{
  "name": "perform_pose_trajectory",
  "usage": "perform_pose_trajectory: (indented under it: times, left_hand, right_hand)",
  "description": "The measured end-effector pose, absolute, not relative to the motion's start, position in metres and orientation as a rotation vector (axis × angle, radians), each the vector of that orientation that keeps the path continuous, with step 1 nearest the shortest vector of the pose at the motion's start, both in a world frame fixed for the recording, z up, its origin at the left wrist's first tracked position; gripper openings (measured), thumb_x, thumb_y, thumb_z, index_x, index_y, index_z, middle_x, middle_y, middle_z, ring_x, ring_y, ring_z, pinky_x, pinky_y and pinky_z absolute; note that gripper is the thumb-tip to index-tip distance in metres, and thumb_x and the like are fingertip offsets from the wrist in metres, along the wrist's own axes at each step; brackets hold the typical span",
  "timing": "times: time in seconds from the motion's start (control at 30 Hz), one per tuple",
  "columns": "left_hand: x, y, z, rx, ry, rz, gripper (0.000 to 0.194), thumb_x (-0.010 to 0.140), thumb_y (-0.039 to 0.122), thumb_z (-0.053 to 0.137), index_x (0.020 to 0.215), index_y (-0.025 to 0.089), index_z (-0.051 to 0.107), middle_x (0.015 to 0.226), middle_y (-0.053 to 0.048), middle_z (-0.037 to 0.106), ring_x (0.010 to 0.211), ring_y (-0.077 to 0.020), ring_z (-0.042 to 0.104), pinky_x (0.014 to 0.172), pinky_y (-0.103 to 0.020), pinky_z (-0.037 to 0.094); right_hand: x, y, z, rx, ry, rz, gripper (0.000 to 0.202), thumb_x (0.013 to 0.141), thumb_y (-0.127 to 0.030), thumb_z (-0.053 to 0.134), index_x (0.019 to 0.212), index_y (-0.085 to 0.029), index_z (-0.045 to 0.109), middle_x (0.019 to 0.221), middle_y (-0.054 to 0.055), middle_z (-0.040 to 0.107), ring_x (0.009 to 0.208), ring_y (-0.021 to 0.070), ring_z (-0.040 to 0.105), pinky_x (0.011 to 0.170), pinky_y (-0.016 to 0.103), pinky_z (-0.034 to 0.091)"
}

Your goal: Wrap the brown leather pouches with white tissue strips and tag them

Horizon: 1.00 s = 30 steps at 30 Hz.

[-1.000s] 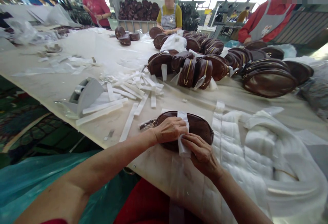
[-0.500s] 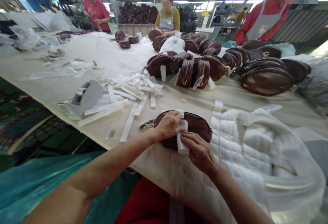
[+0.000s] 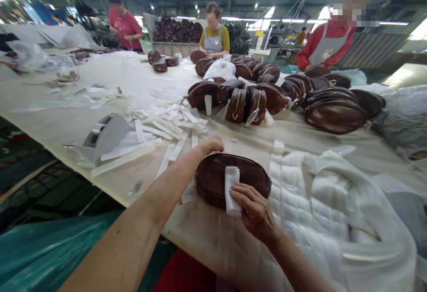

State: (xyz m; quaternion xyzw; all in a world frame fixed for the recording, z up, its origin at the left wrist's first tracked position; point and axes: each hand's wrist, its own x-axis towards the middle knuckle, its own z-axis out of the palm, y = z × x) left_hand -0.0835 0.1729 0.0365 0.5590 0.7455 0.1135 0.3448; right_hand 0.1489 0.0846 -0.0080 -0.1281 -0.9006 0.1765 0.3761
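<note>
A dark brown oval bag [image 3: 210,180] lies on the table in front of me. A folded white strip [image 3: 232,180] rests across its middle. My right hand [image 3: 253,207] presses this strip against the bag with its fingers, the lower end sticking out below the bag's edge. Beyond the bag's upper left edge is my left hand [image 3: 213,144], its fingers bent down and mostly hidden, so what they touch cannot be made out. Loose white strips [image 3: 126,152] lie left of my left forearm, beside a grey tape dispenser [image 3: 113,134].
Several brown bags [image 3: 336,114] stand in rows across the table. White quilted wrapping [image 3: 300,194] spreads at the right. The table edge [image 3: 113,196] runs diagonally at lower left. Three people [image 3: 215,38] stand across the table. Teal plastic [image 3: 56,247] hangs below.
My left hand has left the white strip and moved up past the bag's far edge. My right hand still presses the strip. The camera view has tilted up slightly.
</note>
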Motion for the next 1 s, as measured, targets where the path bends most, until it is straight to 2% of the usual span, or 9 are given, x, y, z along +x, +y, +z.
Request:
perform_pose_trajectory:
  times: [0.17, 0.37, 0.5, 0.63, 0.8, 0.87, 1.0]
  left_hand:
    - [-0.083, 0.185, 0.026, 1.34, 1.907, 0.243, 0.029, 0.09, 0.033, 0.056, 0.11, 0.013, 0.055, 0.104, -0.007, 0.058, 0.088, -0.0173, 0.06, 0.076, -0.035, 0.054]
    - [-0.075, 0.205, 0.02, 1.459, 2.034, 0.386, 0.029, 0.089, 0.035, 0.056, 0.108, 0.013, 0.055, 0.105, -0.007, 0.058, 0.09, -0.0183, 0.059, 0.077, -0.035, 0.053]
    - [-0.07, 0.203, 0.031, 1.694, 2.006, 0.484, 0.025, 0.088, 0.036, 0.057, 0.089, 0.011, 0.059, 0.085, -0.001, 0.058, 0.074, -0.0144, 0.057, 0.066, -0.028, 0.049]
    - [-0.061, 0.174, 0.049, 1.986, 1.944, 0.489, 0.017, 0.084, 0.022, 0.056, 0.07, 0.012, 0.056, 0.066, 0.001, 0.052, 0.062, -0.0115, 0.048, 0.059, -0.023, 0.038]
    - [-0.038, 0.118, 0.05, 2.396, 1.764, 0.387, 0.012, 0.078, 0.006, 0.049, 0.069, 0.013, 0.053, 0.074, -0.006, 0.057, 0.073, -0.0176, 0.052, 0.071, -0.03, 0.039]
    - [-0.03, 0.099, 0.044, 2.534, 1.645, 0.342, 0.011, 0.078, 0.006, 0.05, 0.071, 0.014, 0.052, 0.077, -0.007, 0.058, 0.076, -0.0193, 0.052, 0.074, -0.032, 0.04]
    - [-0.025, 0.076, 0.031, 2.903, 1.489, 0.343, 0.013, 0.085, 0.011, 0.047, 0.073, 0.014, 0.05, 0.077, -0.007, 0.058, 0.073, -0.0199, 0.052, 0.068, -0.033, 0.04]
  right_hand:
    - [0.149, 0.085, -0.009, -0.342, -2.304, 0.461, 0.05, 0.073, 0.002, 0.042, 0.117, -0.017, 0.056, 0.108, 0.011, 0.065, 0.109, 0.0231, 0.057, 0.088, 0.042, 0.054]
    - [0.15, 0.086, -0.01, -0.351, -2.296, 0.477, 0.053, 0.071, 0.002, 0.041, 0.117, -0.018, 0.058, 0.108, 0.011, 0.066, 0.109, 0.0226, 0.058, 0.088, 0.041, 0.055]
    - [0.15, 0.087, -0.012, -0.351, -2.296, 0.484, 0.052, 0.071, 0.001, 0.041, 0.116, -0.017, 0.059, 0.108, 0.011, 0.066, 0.111, 0.0228, 0.058, 0.089, 0.041, 0.054]
    - [0.151, 0.086, -0.013, -0.354, -2.293, 0.499, 0.05, 0.072, 0.001, 0.04, 0.116, -0.017, 0.059, 0.108, 0.011, 0.066, 0.11, 0.0228, 0.058, 0.089, 0.041, 0.054]
    - [0.15, 0.084, -0.013, -0.35, -2.276, 0.473, 0.047, 0.077, 0.0, 0.039, 0.116, -0.017, 0.058, 0.107, 0.011, 0.066, 0.109, 0.0225, 0.058, 0.087, 0.04, 0.054]
    - [0.149, 0.083, -0.01, -0.348, -2.275, 0.453, 0.047, 0.078, 0.0, 0.038, 0.117, -0.017, 0.057, 0.106, 0.011, 0.066, 0.108, 0.0219, 0.058, 0.086, 0.039, 0.055]
    - [0.147, 0.083, -0.004, -0.368, -2.282, 0.472, 0.048, 0.077, 0.001, 0.035, 0.115, -0.017, 0.059, 0.101, 0.011, 0.066, 0.102, 0.0206, 0.06, 0.084, 0.038, 0.055]
